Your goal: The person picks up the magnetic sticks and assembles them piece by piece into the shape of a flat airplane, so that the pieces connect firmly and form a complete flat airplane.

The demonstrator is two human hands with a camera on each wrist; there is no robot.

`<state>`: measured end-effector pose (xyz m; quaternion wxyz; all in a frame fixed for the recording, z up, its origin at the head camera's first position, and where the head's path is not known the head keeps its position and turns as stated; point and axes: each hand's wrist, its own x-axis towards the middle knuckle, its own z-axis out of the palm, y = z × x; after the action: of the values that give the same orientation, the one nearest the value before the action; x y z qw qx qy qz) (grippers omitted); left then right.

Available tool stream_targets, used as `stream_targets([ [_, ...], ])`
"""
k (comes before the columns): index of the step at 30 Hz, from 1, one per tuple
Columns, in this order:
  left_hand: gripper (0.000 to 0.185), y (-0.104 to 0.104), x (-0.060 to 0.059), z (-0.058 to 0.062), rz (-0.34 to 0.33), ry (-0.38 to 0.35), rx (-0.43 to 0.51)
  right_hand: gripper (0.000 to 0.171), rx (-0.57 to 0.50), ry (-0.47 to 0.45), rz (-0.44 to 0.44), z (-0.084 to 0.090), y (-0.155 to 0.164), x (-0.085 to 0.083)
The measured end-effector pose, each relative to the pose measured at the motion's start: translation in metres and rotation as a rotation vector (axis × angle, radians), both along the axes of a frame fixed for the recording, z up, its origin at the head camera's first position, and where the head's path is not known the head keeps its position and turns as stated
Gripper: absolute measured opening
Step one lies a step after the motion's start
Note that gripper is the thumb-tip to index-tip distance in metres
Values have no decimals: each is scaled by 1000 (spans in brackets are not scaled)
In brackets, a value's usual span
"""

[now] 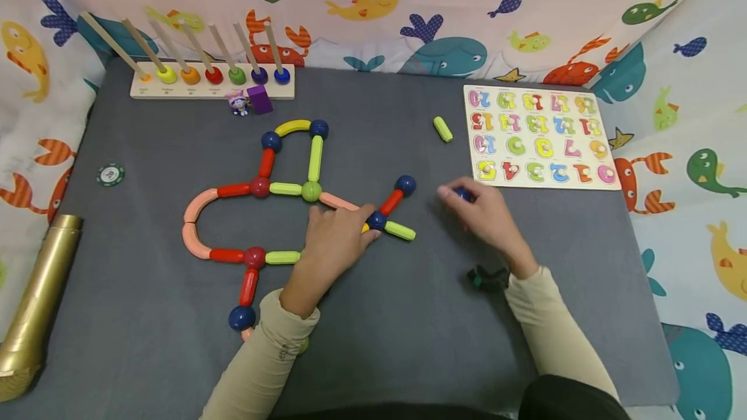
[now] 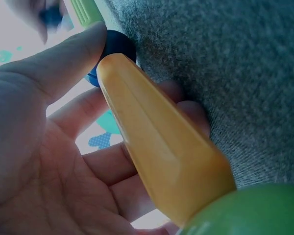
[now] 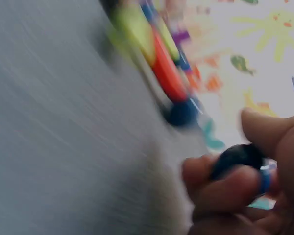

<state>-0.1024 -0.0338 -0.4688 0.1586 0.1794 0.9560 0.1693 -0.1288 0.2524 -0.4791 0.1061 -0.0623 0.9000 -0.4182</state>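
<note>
On the table lies a figure of coloured rods and balls. Its red rods [image 1: 233, 190], pale green rods [image 1: 284, 189] and curved pink rods [image 1: 198, 205] meet at ball joints. My left hand [image 1: 334, 245] lies over its right part and pinches a dark blue ball [image 1: 377, 220] between thumb and fingers. In the left wrist view, a yellow-orange rod [image 2: 157, 137] runs from that ball to a green ball [image 2: 255, 213]. To the right, apart from the figure, my right hand [image 1: 487, 216] holds another dark blue ball [image 3: 237, 159] in its curled fingers.
A loose yellow-green rod [image 1: 443, 129] lies near the number puzzle board [image 1: 543, 185]. A small dark object [image 1: 486, 277] is beside my right wrist. A peg stacker [image 1: 204, 91], small figurine [image 1: 238, 103], purple block [image 1: 259, 100], poker chip [image 1: 110, 175] and gold cylinder [image 1: 41, 306] are also there.
</note>
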Motion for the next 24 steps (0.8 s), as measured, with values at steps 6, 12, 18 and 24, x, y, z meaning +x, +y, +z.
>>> stream_targets([
  [6,48,-7,-1,3,18,0,0,30,12,-99,87,-6,-29,52],
  [12,49,-11,-1,3,32,-29,0,38,101,53,262,-6,-53,45],
  [18,48,-3,2,2,0,-23,31,50,101,30,377,-1,-41,45],
  [24,48,-4,1,2,6,-24,33,45,131,65,296,15,-17,-3],
])
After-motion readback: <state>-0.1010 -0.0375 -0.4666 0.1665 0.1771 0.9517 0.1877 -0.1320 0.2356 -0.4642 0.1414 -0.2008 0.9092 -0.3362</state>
